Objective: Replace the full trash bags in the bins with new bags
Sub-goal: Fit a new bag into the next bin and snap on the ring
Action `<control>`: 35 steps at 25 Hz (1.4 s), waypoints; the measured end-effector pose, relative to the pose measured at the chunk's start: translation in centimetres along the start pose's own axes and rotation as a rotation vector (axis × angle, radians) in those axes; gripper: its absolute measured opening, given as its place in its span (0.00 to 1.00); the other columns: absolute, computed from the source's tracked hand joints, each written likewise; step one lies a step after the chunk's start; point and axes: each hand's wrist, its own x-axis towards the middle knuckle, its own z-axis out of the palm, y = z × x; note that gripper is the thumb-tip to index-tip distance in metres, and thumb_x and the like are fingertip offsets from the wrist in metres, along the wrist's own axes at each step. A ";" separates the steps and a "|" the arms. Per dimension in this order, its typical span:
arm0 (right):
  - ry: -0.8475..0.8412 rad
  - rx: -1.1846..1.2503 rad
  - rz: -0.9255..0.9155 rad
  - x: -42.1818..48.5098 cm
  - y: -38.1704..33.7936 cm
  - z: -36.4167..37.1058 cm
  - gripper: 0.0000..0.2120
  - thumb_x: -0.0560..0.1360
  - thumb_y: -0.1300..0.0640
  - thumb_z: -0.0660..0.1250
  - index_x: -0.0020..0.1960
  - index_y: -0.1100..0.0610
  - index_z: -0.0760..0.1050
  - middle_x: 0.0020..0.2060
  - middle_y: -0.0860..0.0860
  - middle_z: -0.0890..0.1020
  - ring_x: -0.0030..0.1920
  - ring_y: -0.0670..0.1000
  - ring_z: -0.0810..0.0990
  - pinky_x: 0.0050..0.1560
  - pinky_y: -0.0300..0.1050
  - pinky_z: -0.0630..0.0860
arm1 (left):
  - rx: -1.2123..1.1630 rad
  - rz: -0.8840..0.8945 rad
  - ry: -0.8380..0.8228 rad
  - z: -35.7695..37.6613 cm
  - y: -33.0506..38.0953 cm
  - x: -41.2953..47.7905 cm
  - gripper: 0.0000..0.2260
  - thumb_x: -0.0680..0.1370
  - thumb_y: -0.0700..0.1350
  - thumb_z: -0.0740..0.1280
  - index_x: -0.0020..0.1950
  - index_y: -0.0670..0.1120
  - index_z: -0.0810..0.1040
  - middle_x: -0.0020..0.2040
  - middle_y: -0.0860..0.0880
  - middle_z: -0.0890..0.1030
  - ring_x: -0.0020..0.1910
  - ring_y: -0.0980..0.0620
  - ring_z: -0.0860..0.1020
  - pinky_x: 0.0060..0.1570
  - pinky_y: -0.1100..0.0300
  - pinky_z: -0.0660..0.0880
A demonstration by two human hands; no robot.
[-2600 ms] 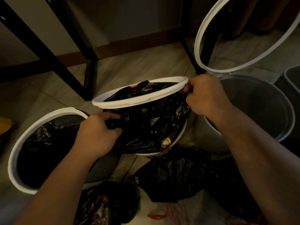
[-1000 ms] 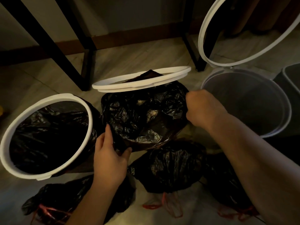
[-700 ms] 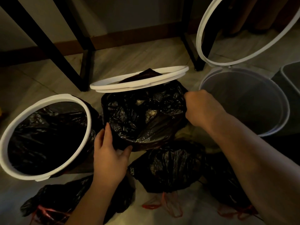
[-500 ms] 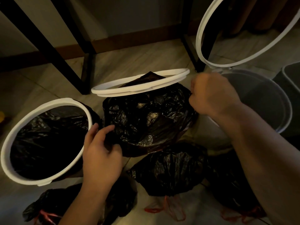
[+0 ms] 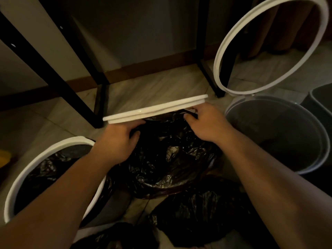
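The middle bin is draped in a black trash bag (image 5: 167, 159), and its white retaining ring (image 5: 154, 109) stands tilted up at the far rim. My left hand (image 5: 116, 141) grips the bag's edge just under the ring's left end. My right hand (image 5: 206, 123) pinches the bag's edge under the ring's right end. A left bin with a white ring (image 5: 23, 177) holds a black liner (image 5: 41, 177). On the right, a grey bin (image 5: 280, 133) has no bag, and its white ring (image 5: 265, 44) is hinged upright.
Tied full black bags (image 5: 203, 212) lie on the tiled floor in front of the bins. Black table legs (image 5: 97, 105) stand just behind the middle bin. Another grey bin (image 5: 321, 97) shows at the right edge, and a yellow object (image 5: 4, 157) at the far left.
Both hands have moved up from the bag's sides to its top edge under the tilted ring. The view has shifted closer and lower toward the middle bin.
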 end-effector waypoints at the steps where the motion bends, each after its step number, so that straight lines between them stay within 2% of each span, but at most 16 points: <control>1: -0.002 0.001 0.010 0.4 0.1 0.0 0.10 0.82 0.51 0.68 0.60 0.52 0.84 0.53 0.53 0.86 0.54 0.54 0.83 0.57 0.50 0.80 | -0.002 0.008 -0.017 -0.1 -0.5 0.7 0.15 0.82 0.44 0.69 0.68 0.50 0.82 0.65 0.46 0.84 0.65 0.44 0.80 0.66 0.52 0.75; 4: -0.012 0.009 0.030 2.0 0.2 -0.1 0.07 0.81 0.54 0.70 0.53 0.51 0.86 0.45 0.49 0.87 0.47 0.51 0.84 0.53 0.49 0.82 | 0.031 -0.003 -0.075 -0.3 -1.6 2.8 0.16 0.82 0.47 0.70 0.70 0.50 0.81 0.65 0.47 0.83 0.64 0.46 0.80 0.60 0.60 0.72; 7: -0.001 -0.063 0.019 2.5 0.1 0.0 0.07 0.80 0.57 0.69 0.47 0.53 0.87 0.41 0.50 0.86 0.43 0.51 0.83 0.50 0.49 0.83 | 0.095 0.022 -0.148 -0.8 -2.2 4.8 0.15 0.84 0.47 0.66 0.71 0.51 0.80 0.63 0.47 0.84 0.60 0.46 0.81 0.53 0.60 0.70; 10: -0.026 -0.128 0.040 2.7 0.6 0.2 0.11 0.80 0.60 0.67 0.40 0.55 0.83 0.37 0.51 0.84 0.41 0.53 0.82 0.43 0.47 0.80 | 0.122 0.057 -0.217 -0.6 -2.1 5.5 0.15 0.84 0.43 0.64 0.70 0.49 0.81 0.63 0.47 0.84 0.61 0.45 0.80 0.58 0.58 0.73; 13: -0.043 -0.113 0.097 2.8 1.4 0.1 0.14 0.79 0.61 0.68 0.35 0.53 0.81 0.33 0.49 0.82 0.37 0.49 0.81 0.36 0.41 0.72 | 0.127 -0.020 -0.204 -0.4 -2.1 6.3 0.15 0.85 0.42 0.62 0.69 0.50 0.82 0.62 0.48 0.85 0.59 0.47 0.82 0.59 0.56 0.75; 15: -0.035 -0.086 0.124 2.8 1.7 0.1 0.14 0.79 0.61 0.69 0.36 0.53 0.82 0.33 0.49 0.82 0.37 0.47 0.80 0.36 0.41 0.73 | 0.094 -0.102 -0.223 0.0 -2.2 6.9 0.14 0.85 0.43 0.62 0.66 0.52 0.83 0.60 0.49 0.85 0.56 0.49 0.82 0.55 0.59 0.74; 18: -0.015 0.033 0.176 2.9 2.2 0.3 0.10 0.80 0.61 0.70 0.41 0.51 0.84 0.39 0.48 0.85 0.41 0.47 0.83 0.44 0.43 0.79 | -0.063 -0.256 -0.250 0.9 -2.1 7.5 0.13 0.85 0.43 0.62 0.59 0.55 0.85 0.57 0.52 0.84 0.54 0.51 0.81 0.54 0.60 0.74; 20: -0.001 0.103 0.223 3.1 2.6 0.5 0.09 0.79 0.60 0.71 0.42 0.51 0.85 0.39 0.47 0.86 0.42 0.47 0.84 0.43 0.42 0.79 | -0.249 -0.414 -0.241 1.6 -2.1 7.7 0.13 0.85 0.42 0.62 0.52 0.56 0.84 0.54 0.51 0.85 0.52 0.49 0.82 0.56 0.53 0.79; 22: -0.005 0.163 0.276 3.9 2.6 0.7 0.08 0.78 0.60 0.73 0.42 0.51 0.86 0.38 0.46 0.86 0.42 0.45 0.83 0.42 0.40 0.79 | -0.371 -0.538 -0.202 2.4 -2.1 7.8 0.14 0.84 0.40 0.61 0.49 0.54 0.84 0.51 0.46 0.85 0.50 0.44 0.83 0.55 0.46 0.80; 23: -0.006 0.196 0.306 4.4 2.5 0.9 0.07 0.77 0.60 0.74 0.41 0.51 0.86 0.38 0.46 0.86 0.43 0.46 0.84 0.43 0.40 0.79 | -0.404 -0.574 -0.192 2.8 -2.1 7.9 0.14 0.84 0.40 0.60 0.49 0.53 0.83 0.50 0.44 0.84 0.48 0.44 0.82 0.52 0.47 0.80; 25: -0.005 0.247 0.358 5.5 2.3 1.2 0.05 0.75 0.60 0.74 0.41 0.55 0.86 0.39 0.50 0.87 0.43 0.49 0.85 0.47 0.46 0.83 | -0.460 -0.608 -0.172 3.9 -2.2 8.0 0.15 0.84 0.39 0.58 0.48 0.50 0.83 0.50 0.45 0.83 0.45 0.47 0.79 0.47 0.53 0.78; 27: -0.028 0.255 0.391 6.2 2.4 1.7 0.04 0.75 0.62 0.74 0.43 0.60 0.86 0.40 0.55 0.88 0.44 0.54 0.86 0.51 0.52 0.85 | -0.544 -0.629 -0.145 4.5 -2.3 8.0 0.16 0.85 0.36 0.57 0.47 0.47 0.82 0.48 0.44 0.82 0.45 0.49 0.78 0.47 0.58 0.76; 29: -0.038 0.236 0.409 6.5 2.7 2.4 0.05 0.75 0.62 0.72 0.46 0.63 0.86 0.44 0.58 0.87 0.47 0.58 0.86 0.54 0.57 0.85 | -0.629 -0.621 -0.146 4.6 -2.7 8.0 0.16 0.84 0.31 0.58 0.45 0.44 0.81 0.45 0.44 0.81 0.48 0.46 0.79 0.47 0.62 0.77; 32: -0.068 0.191 0.410 7.1 3.2 3.3 0.08 0.78 0.61 0.69 0.50 0.63 0.85 0.49 0.59 0.86 0.51 0.59 0.84 0.57 0.56 0.84 | -0.685 -0.751 -0.217 4.4 -2.9 8.0 0.18 0.83 0.31 0.58 0.48 0.45 0.85 0.50 0.43 0.85 0.52 0.42 0.84 0.52 0.53 0.82; 35: -0.188 0.295 0.502 7.8 3.1 3.4 0.11 0.82 0.58 0.69 0.61 0.62 0.81 0.57 0.58 0.83 0.56 0.59 0.82 0.59 0.51 0.82 | -0.744 -0.925 -0.271 4.6 -2.1 8.5 0.15 0.83 0.37 0.61 0.50 0.46 0.87 0.45 0.41 0.88 0.42 0.41 0.87 0.43 0.49 0.85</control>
